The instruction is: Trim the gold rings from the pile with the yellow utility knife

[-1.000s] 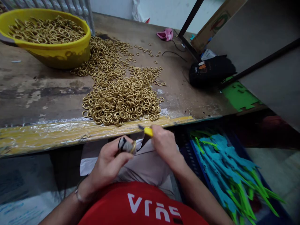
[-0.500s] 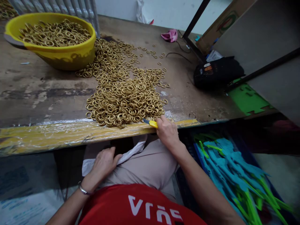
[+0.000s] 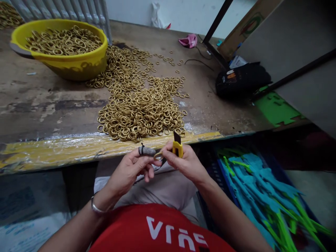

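A single gold-coloured ring (image 3: 158,156) is between my two hands, over my lap at the table's front edge. My left hand (image 3: 131,169) wears a grey cloth finger cover (image 3: 147,151) on its index finger, and its finger and thumb close on the ring's left side. From the other side, the thumb and fingertips of my right hand (image 3: 187,162) grip the ring. That same hand also holds a yellow utility knife (image 3: 177,149), its dark blade pointing up and away. Just beyond lies a heap of similar rings (image 3: 143,112).
A yellow basin (image 3: 70,64) full of rings stands at the back left of the wooden table (image 3: 52,101). A black bag (image 3: 243,79) and a pink cloth (image 3: 189,41) lie to the right. Below right, a blue crate holds turquoise and green plastic pieces (image 3: 257,182).
My right hand has drawn back from the heap with a ring and turned the knife upright. My left hand has risen from my lap to meet it at the ring.
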Motion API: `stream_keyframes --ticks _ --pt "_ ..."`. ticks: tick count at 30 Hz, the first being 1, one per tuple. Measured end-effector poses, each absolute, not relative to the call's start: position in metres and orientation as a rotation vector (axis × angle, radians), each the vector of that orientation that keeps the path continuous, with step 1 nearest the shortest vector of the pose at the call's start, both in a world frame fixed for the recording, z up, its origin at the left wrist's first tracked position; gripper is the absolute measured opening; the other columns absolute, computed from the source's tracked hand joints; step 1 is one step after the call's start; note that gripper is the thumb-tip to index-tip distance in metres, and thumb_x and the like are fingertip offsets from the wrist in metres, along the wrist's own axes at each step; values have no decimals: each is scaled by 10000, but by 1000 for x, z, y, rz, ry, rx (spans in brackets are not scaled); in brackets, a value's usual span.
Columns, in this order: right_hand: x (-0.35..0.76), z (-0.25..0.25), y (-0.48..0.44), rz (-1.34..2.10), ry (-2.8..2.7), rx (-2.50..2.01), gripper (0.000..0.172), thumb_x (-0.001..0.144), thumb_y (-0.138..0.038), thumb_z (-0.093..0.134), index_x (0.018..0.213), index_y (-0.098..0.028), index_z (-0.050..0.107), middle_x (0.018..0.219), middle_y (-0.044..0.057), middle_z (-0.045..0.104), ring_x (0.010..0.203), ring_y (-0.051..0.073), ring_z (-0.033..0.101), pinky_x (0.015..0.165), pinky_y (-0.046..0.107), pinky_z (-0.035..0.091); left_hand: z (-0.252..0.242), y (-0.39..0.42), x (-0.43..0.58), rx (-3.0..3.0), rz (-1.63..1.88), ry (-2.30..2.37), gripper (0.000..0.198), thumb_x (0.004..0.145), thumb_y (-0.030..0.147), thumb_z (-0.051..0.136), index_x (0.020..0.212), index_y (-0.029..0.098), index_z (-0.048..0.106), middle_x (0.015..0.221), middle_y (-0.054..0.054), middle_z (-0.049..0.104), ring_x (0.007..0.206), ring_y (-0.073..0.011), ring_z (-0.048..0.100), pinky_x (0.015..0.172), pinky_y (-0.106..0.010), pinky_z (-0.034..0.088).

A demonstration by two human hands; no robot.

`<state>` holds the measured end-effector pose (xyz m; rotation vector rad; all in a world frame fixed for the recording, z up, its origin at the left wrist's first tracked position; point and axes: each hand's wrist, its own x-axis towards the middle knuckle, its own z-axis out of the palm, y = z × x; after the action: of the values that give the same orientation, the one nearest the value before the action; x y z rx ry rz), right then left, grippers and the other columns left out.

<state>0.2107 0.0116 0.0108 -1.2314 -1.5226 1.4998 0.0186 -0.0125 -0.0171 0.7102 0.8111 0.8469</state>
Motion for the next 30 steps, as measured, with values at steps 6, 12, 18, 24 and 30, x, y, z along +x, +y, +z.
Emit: stream_keyframes --ticks 6,12,18,24,30 --pt "206 6 3 1578 -1399 -1169 218 862 -368 607 816 -155 598 608 -43 454 514 74 380 500 213 325 -20 -15 25 517 790 659 242 779 327 731 878 121 653 821 -64 679 544 -95 585 489 -193 476" --pt "209 9 -7 1041 -1878 -1247 111 896 -180 506 902 -176 616 840 33 596 779 147 551 731 264 433 -18 -16 28 644 819 760 185 803 295 694 773 118 649 629 -6 608 509 -94 559 506 -201 453" --pt "213 3 -21 721 -2303 -1476 352 759 -20 484 1062 -164 591 943 60 631 801 179 588 710 280 438 -13 -14 28 990 909 1023 160 817 208 644 678 132 621 533 15 592 496 -95 537 543 -209 434" --pt "206 4 -20 570 -2426 -1599 316 781 -18 464 1034 -161 587 934 58 647 794 169 600 689 259 426 -14 -12 26 1221 902 1110 173 830 193 616 664 149 631 557 19 599 545 -96 530 568 -206 421" --pt "221 -4 -1 267 -2450 -1951 230 843 -52 446 975 -150 606 875 82 676 694 175 610 592 260 360 3 -17 21 1248 836 1046 179 796 130 618 618 155 620 572 23 594 553 -97 546 570 -203 429"
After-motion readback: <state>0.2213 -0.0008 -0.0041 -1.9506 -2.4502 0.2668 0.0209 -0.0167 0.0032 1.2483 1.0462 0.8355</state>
